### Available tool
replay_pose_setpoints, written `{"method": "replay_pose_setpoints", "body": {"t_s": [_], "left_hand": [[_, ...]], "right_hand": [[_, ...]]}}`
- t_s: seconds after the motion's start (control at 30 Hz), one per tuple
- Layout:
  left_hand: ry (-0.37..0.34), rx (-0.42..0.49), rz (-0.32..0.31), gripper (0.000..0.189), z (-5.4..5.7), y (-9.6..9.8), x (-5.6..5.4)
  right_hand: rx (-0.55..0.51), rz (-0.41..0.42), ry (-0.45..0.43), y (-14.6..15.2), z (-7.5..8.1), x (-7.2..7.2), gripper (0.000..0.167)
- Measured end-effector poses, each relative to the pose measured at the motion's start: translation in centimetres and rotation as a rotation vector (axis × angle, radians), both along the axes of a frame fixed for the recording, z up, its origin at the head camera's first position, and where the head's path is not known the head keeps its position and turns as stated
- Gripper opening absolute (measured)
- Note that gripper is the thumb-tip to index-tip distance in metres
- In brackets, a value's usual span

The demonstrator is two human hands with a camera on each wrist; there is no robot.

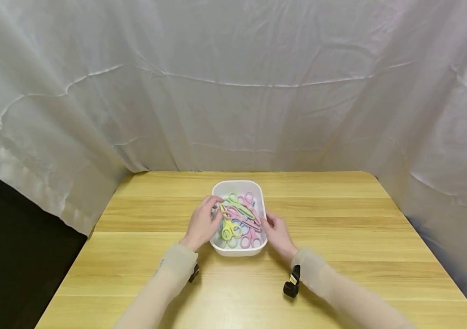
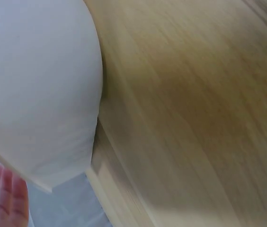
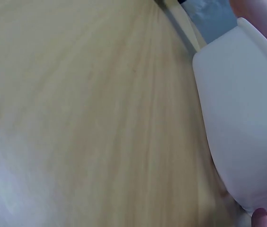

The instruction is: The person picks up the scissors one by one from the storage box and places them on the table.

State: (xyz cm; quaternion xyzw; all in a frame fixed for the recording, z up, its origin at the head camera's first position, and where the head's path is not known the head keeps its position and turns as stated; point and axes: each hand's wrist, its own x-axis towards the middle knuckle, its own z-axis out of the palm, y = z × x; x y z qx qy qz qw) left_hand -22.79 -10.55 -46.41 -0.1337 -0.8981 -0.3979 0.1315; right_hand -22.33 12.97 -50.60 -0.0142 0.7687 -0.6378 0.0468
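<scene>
A white plastic bin [image 1: 237, 252] stands on the wooden table in front of me, holding several children's craft scissors. On top of the pile lie a green pair [image 1: 239, 208], pink scissors [image 1: 241, 218] and a yellow pair [image 1: 228, 228]; blue ones show partly beneath. My left hand [image 1: 204, 223] reaches over the left rim, its extended fingers beside the green and yellow scissors and nothing visibly held. At the right side, my right hand [image 1: 278, 235] holds the bin, thumb at the rim; in the right wrist view its fingertips [image 3: 262, 218] meet the outer wall [image 3: 244, 113].
The wood-grain tabletop [image 1: 340, 219] spreads around the bin. A pale satin curtain [image 1: 250, 123] hangs behind the table and along its sides. Dark floor [image 1: 15, 242] shows at the left. A small black wrist camera [image 1: 292, 282] sits at the right cuff.
</scene>
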Motion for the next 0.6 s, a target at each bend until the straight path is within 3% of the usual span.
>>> {"method": "replay_pose_setpoints", "body": {"t_s": [0.3, 0.6], "left_hand": [[-0.020, -0.037, 0.112, 0.045, -0.36, 0.09, -0.38], [-0.160, -0.032, 0.149, 0.067, -0.52, 0.16, -0.38]], "right_hand": [[0.063, -0.025, 0.066, -0.87, -0.08, 0.21, 0.050], [0.123, -0.059, 0.106, -1.13, -0.19, 0.29, 0.047]]}}
